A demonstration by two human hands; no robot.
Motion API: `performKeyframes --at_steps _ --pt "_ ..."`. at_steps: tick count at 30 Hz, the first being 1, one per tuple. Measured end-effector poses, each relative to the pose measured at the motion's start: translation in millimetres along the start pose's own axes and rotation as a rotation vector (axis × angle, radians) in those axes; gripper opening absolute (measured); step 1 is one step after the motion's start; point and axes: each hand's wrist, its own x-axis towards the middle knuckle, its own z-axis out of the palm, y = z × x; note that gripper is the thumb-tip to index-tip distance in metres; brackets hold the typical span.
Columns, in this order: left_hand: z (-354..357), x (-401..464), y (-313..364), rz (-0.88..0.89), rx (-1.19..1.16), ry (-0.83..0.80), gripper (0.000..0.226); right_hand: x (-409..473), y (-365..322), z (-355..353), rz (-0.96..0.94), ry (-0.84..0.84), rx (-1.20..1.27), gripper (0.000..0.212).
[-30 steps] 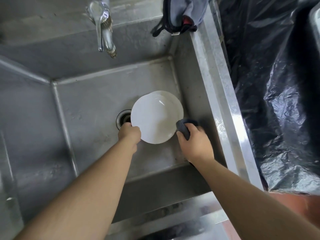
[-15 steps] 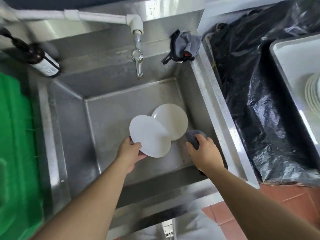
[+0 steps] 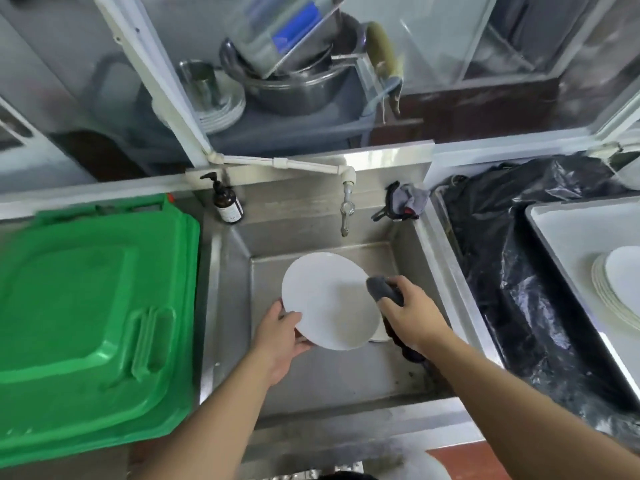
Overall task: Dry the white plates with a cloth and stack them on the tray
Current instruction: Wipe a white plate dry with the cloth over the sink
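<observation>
- Head view: the left hand [image 3: 280, 336] grips the round white ceramic plate [image 3: 329, 299] by its near-left rim, thumb on top, holding it tilted above the stainless steel sink [image 3: 311, 379].
- The right hand [image 3: 414, 315] pinches a bunched grey cloth [image 3: 382, 288] that touches the plate's right edge, so the wipe likely runs leftward across the face.
- The plate looks smooth and glossy; a second white plate [image 3: 379, 336] peeks out beneath it.
- The white rectangular tray [image 3: 568, 237] with stacked white plates [image 3: 613, 292] lies far right, nearer the right hand.
</observation>
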Motion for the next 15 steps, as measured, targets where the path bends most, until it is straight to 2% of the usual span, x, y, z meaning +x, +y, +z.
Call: performKeyframes --at_steps 3,7,10,12,15 --pt "9 -24 26 0.093 -0.001 -0.051 0.043 11 -35 -15 -0.178 0.023 -0.122 0.037" --pt "30 -58 56 0.211 0.015 -0.122 0.061 17 -78 -44 -0.506 0.085 -0.315 0.032" --pt "50 -81 68 0.293 0.016 -0.131 0.061 18 -105 -72 -0.652 0.218 -0.483 0.038" --pt "65 -94 73 0.347 0.001 -0.143 0.061 17 -119 -89 -0.776 0.285 -0.506 0.040" --pt "84 -113 81 0.410 -0.029 -0.170 0.060 14 -133 -111 -0.933 0.269 -0.531 0.040"
